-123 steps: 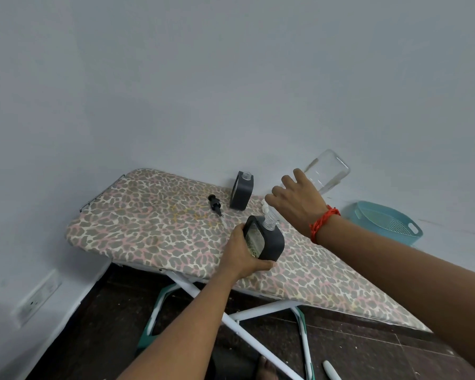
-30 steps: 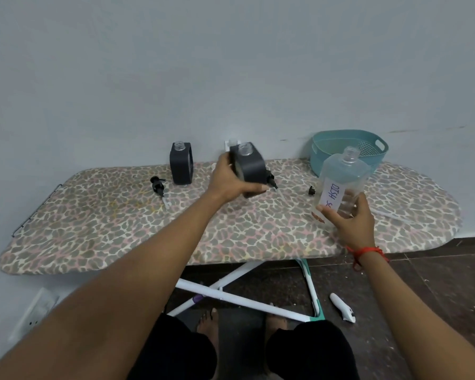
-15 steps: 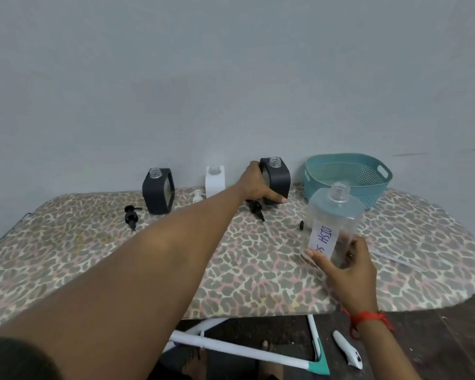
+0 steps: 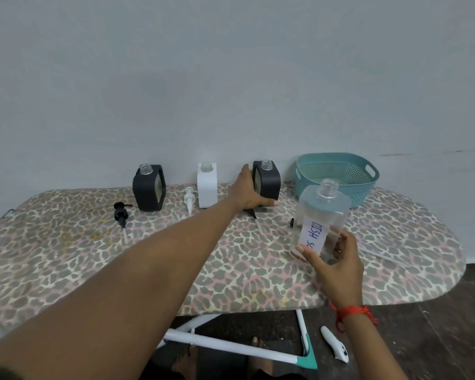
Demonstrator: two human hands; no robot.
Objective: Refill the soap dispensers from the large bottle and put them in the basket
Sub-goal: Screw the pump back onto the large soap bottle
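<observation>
At the back of the ironing board (image 4: 66,256), the left hand (image 4: 247,192) curls round an uncapped black dispenser (image 4: 270,185) standing just left of the basket (image 4: 362,185). Nearer, the right hand (image 4: 337,267) grips the open bottle (image 4: 324,212) upright. A white dispenser (image 4: 207,187) stands further left.

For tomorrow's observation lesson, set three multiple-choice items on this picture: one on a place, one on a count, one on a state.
1. The teal plastic basket stands: A on the floor; B at the right end of the leopard-print ironing board; C on a shelf.
2. Square soap dispensers on the board: A two; B five; C three.
3. The large clear plastic bottle is: A uncapped; B capped; C fitted with a pump.
Key: 1B, beside the right-hand black dispenser. 2C, two black, one white. 3A, bare threads show.
</observation>
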